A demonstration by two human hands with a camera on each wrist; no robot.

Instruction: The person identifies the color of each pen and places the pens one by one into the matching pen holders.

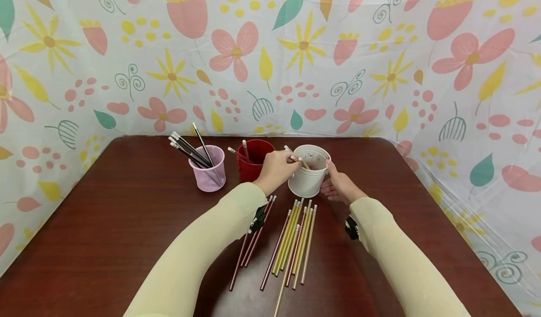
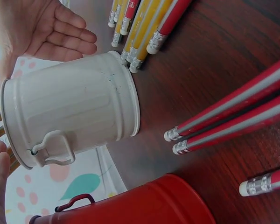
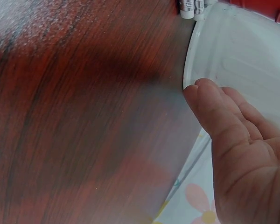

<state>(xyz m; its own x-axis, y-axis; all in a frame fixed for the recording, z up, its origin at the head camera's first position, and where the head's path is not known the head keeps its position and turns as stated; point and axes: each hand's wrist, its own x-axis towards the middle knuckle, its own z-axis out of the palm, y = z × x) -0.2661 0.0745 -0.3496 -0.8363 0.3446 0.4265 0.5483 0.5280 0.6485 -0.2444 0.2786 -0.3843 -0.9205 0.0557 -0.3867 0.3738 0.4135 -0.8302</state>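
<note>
A white metal bucket (image 1: 305, 184) with a small handle stands on the table, light wooden pencils (image 1: 310, 165) leaning inside it. At its left rim my left hand (image 1: 276, 169) pinches a wooden pencil, its fingertips over the bucket's mouth. My right hand (image 1: 340, 185) is at the bucket's right side, thumb at the rim; its other fingers (image 3: 224, 112) extend fairly straight along the outer wall. Just left of the white bucket, a red bucket (image 1: 251, 171) holds a few pencils, partly hidden behind my left hand.
A pink mesh cup (image 1: 210, 180) with several black pencils (image 1: 190, 151) stands at the left. Yellow, red and wooden pencils (image 1: 291, 246) lie in front of the white bucket. More red pencils (image 1: 257, 242) lie under my left forearm. A flowered cloth (image 1: 270, 73) hangs behind the table.
</note>
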